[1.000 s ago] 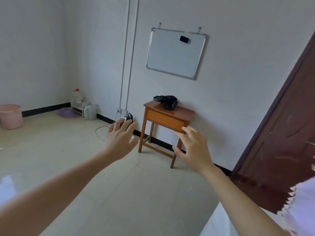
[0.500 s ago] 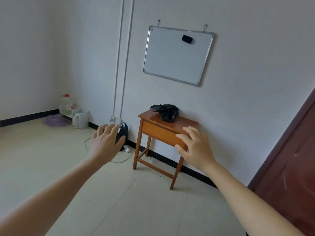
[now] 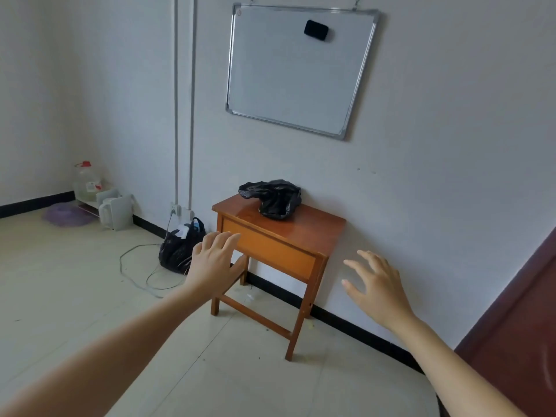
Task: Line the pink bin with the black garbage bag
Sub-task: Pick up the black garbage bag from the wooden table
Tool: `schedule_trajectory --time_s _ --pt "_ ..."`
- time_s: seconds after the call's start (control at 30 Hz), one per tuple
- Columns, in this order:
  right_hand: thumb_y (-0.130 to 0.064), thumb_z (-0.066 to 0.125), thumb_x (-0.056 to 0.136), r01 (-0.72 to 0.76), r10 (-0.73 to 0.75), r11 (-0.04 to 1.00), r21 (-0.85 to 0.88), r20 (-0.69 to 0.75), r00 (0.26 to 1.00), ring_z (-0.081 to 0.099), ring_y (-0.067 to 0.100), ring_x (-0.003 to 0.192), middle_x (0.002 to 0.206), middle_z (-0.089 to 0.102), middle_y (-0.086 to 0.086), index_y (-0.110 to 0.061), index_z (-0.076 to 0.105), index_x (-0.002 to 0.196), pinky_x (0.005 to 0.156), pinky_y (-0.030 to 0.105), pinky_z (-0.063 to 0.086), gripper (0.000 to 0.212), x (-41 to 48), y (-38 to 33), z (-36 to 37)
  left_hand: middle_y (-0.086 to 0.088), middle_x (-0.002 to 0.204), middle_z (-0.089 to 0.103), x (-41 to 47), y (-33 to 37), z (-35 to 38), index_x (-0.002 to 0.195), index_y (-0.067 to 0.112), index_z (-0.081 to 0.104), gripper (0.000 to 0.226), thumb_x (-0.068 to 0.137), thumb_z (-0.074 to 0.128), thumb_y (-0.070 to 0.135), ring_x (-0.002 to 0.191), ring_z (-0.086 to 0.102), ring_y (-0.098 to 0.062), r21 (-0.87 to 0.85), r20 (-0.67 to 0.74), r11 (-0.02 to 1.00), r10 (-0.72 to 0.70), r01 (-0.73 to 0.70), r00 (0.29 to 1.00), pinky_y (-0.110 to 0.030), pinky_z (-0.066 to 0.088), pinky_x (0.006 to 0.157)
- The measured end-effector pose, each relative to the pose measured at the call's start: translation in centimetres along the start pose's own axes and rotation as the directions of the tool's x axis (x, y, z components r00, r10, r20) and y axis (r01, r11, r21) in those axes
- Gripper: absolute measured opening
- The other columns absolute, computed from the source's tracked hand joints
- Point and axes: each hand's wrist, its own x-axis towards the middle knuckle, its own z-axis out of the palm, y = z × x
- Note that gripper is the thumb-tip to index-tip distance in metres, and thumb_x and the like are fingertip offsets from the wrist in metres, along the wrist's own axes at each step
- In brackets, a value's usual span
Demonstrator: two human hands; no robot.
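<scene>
A crumpled black garbage bag lies on top of a small wooden table against the wall. My left hand is held out in front of the table's left front corner, fingers apart, holding nothing. My right hand is held out to the right of the table, fingers spread and empty. Both hands are short of the bag and below it in the view. The pink bin is out of view.
A full black bag sits on the floor left of the table, beside a wall socket and a loose cable. A white kettle, a jug and a purple basin stand in the corner. A dark door is at right.
The view has moved closer to the table and turned right, so the pink bin left the frame. My hands have spread apart, the right one now past the table's right side.
</scene>
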Motion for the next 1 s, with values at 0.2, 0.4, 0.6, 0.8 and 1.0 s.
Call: schedule_trajectory --time_s 0.2,0.4,0.6,0.8,1.0 --pt "-0.035 0.05 0.09 0.042 -0.056 0.991 0.128 0.107 0.993 0.023 0.017 0.137 0.147 0.032 0.003 -0.023 0.046 0.129 0.11 0.037 0.024 0.041 8.1 5.0 6.4 0.0 0.145 0.038 5.5 1.5 5.8 0.137 0.024 0.033 0.052 0.09 0.041 0.044 0.137 0.02 -0.021 -0.07 0.024 0.983 -0.166 0.167 0.986 -0.043 0.022 0.111" --pt "-0.033 0.05 0.091 0.147 -0.191 0.962 0.228 0.181 0.965 0.023 0.018 0.137 0.147 0.032 0.006 -0.021 0.047 0.129 0.109 0.038 0.025 0.04 16.5 4.1 13.3 -0.002 0.147 0.033 11.1 -2.5 8.6 0.139 0.021 0.029 0.052 0.092 0.042 0.037 0.138 0.018 -0.022 -0.012 0.057 0.963 -0.27 0.271 0.961 -0.043 0.02 0.112" --pt "-0.032 0.048 0.091 0.208 -0.25 0.957 0.204 0.214 0.944 0.022 0.018 0.137 0.146 0.033 0.006 -0.021 0.045 0.13 0.11 0.037 0.023 0.04 26.9 4.0 18.0 -0.006 0.145 0.039 19.7 -7.7 10.9 0.137 0.017 0.036 0.048 0.092 0.044 0.033 0.137 0.023 -0.025 -0.067 0.026 0.916 -0.396 0.396 0.918 -0.046 0.025 0.11" --pt "-0.03 0.048 0.092 0.115 -0.166 0.968 0.225 0.224 0.96 0.028 0.015 0.133 0.141 0.04 0.001 -0.021 0.045 0.13 0.108 0.032 0.026 0.039 33.0 5.5 21.7 -0.006 0.14 0.045 26.3 -10.1 15.1 0.132 0.018 0.043 0.041 0.093 0.043 0.031 0.133 0.028 -0.024 -0.143 0.094 0.898 -0.407 0.417 0.909 -0.043 0.027 0.108" --pt "-0.027 0.05 0.092 -0.019 -0.077 0.957 0.291 0.317 0.945 0.033 0.014 0.13 0.137 0.044 0.001 -0.02 0.046 0.129 0.107 0.033 0.03 0.038 35.8 8.7 25.9 -0.007 0.138 0.047 30.4 -10.8 20.1 0.13 0.017 0.046 0.04 0.092 0.045 0.03 0.131 0.033 -0.025 -0.189 0.152 0.867 -0.439 0.462 0.886 -0.043 0.031 0.106"
